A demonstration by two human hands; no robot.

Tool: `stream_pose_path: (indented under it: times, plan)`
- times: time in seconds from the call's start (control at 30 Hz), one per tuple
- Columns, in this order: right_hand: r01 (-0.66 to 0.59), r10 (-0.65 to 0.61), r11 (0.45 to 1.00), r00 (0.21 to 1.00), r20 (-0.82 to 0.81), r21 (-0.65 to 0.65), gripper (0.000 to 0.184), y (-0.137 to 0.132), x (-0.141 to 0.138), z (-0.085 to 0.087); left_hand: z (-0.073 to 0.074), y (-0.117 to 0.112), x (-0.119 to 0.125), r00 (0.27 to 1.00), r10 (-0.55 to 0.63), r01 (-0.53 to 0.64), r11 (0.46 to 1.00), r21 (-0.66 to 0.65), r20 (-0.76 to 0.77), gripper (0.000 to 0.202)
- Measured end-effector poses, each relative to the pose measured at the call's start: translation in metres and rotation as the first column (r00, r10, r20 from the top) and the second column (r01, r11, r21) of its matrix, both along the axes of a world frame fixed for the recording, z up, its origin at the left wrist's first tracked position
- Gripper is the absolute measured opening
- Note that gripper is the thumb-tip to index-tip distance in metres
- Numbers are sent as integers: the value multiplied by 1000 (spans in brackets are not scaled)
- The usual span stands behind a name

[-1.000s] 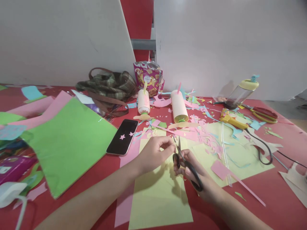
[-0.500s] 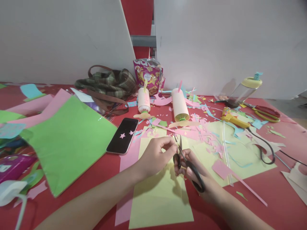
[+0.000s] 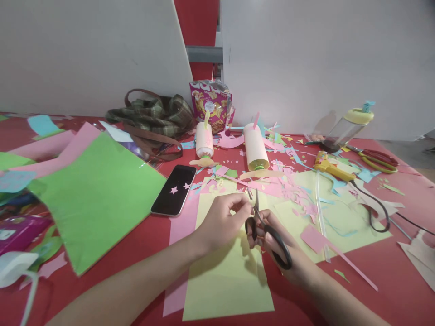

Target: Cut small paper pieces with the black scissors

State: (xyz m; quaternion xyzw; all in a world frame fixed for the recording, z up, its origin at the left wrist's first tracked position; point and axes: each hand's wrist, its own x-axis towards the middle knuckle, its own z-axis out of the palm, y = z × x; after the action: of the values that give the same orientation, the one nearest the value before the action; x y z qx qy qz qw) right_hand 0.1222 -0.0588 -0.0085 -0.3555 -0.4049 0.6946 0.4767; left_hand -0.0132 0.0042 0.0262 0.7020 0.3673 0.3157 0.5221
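Note:
My right hand [image 3: 272, 235] is closed round the black handles of a pair of scissors [image 3: 279, 246], whose blades point away from me and stand apart. Beside the blades, my left hand [image 3: 226, 219] pinches with thumb and forefinger; a tiny pale yellow bit seems to be at its fingertips, too small to make out well. Both hands are above a yellow paper sheet [image 3: 227, 285] that overlaps a pink sheet [image 3: 176, 280]. Left of them lies a black-screened phone [image 3: 170, 199] with two small pink paper stars [image 3: 174, 190] on it.
Two paper-covered cylinders [image 3: 256, 147] stand or lean behind the hands among paper scraps. A yellow glue gun [image 3: 335, 167] with a black cord, red-handled pliers [image 3: 379, 158] and a clear tumbler [image 3: 346, 129] are on the right. Green paper [image 3: 98, 199] covers the left, near a plaid bag [image 3: 156, 115].
The hands and scissors keep nearly the same pose, with the blades still apart. The whole view has shifted slightly.

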Motion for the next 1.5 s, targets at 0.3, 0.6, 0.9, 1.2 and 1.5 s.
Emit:
stream_pose_path:
  times: [0.3, 0.6, 0.9, 1.2, 1.5]
  plan:
    - [13, -12, 1000, 998, 63, -23, 20, 0, 0, 2, -2, 3, -1, 999, 0, 2, 999, 35, -52, 21]
    - [-1, 2, 1000, 998, 64, -14, 23, 1, 0, 4, 2, 10, -5, 992, -45, 52, 997, 63, -115, 21]
    - [-22, 23, 1000, 997, 78, -19, 23, 1, 0, -1, 7, 16, -10, 970, -109, 131, 987, 91, -218, 19]
    - [-42, 50, 997, 989, 138, -65, 28, 2, -3, 6, 13, 23, -17, 940, -164, 198, 976, 89, -300, 18]
    - [3, 11, 997, 985, 175, -79, 26, 4, -3, 4, 17, 25, -19, 910, -194, 226, 973, 47, -367, 18]
